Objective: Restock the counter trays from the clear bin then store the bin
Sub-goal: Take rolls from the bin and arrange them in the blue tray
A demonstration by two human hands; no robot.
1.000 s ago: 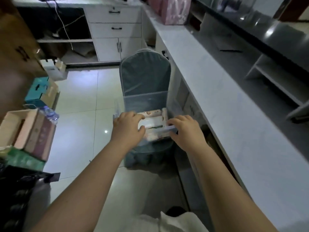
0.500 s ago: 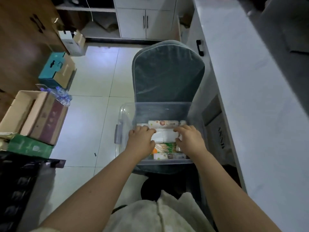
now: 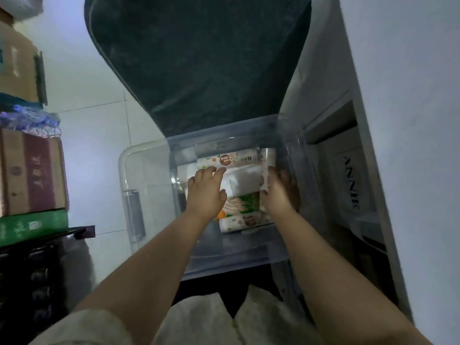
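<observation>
Packs (image 3: 245, 181) lie in bin (image 3: 146, 170) on chair (image 3: 199, 66), betw. L fingers (image 3: 211, 171) & R fingers (image 3: 272, 171); boxes (image 3: 29, 175) far left of fingers, counter (image 3: 410, 95) right.

Since a second ago, both hands (image 3: 242, 191) have sunk deeper into the clear bin (image 3: 146, 185), flanking the packets (image 3: 242, 185).

There is only one view, from a camera worn on the person's head. It looks steeply down and a little forward, from close above a clear plastic bin (image 3: 146, 195) that stands on a chair with a dark green fabric back (image 3: 199, 61). Both bare forearms come in from the lower edge, and the left hand (image 3: 206, 192) and the right hand (image 3: 280, 191) lie near the middle. The wide lens bends the white counter (image 3: 410, 120) along the right edge.
</observation>
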